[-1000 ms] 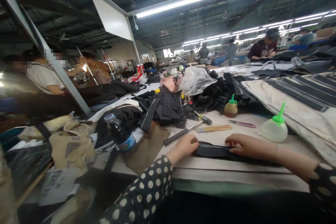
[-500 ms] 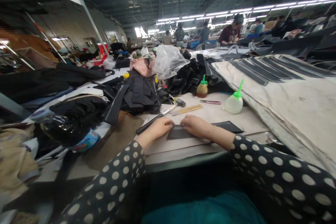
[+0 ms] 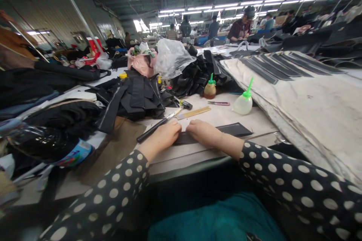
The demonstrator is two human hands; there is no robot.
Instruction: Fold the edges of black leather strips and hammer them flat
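Note:
A long black strip [image 3: 233, 129] lies across the pale work surface in front of me. My left hand [image 3: 166, 134] has its fingers curled closed on the strip's left end, and the fingertips are partly hidden. Close to its right, my right hand [image 3: 204, 132] is closed on the same strip, with the rest of the strip reaching out to the right beyond the wrist. A hammer [image 3: 152, 130] with a black handle lies beside my left hand, its head up and to the right. Behind my hands is a flat wooden stick [image 3: 195, 112].
Two green-tipped bottles [image 3: 210, 89] [image 3: 243, 103] and pink snips [image 3: 219, 103] stand or lie behind. Black pieces [image 3: 138, 96] are heaped left, near a large dark bottle [image 3: 53, 145]. At right, a cloth-covered board [image 3: 308, 109] bears dark strips. People work far back.
The view has shifted, so the scene sits further left and slightly higher. My hands have curled inward over the strip, and less of its left end shows between them.

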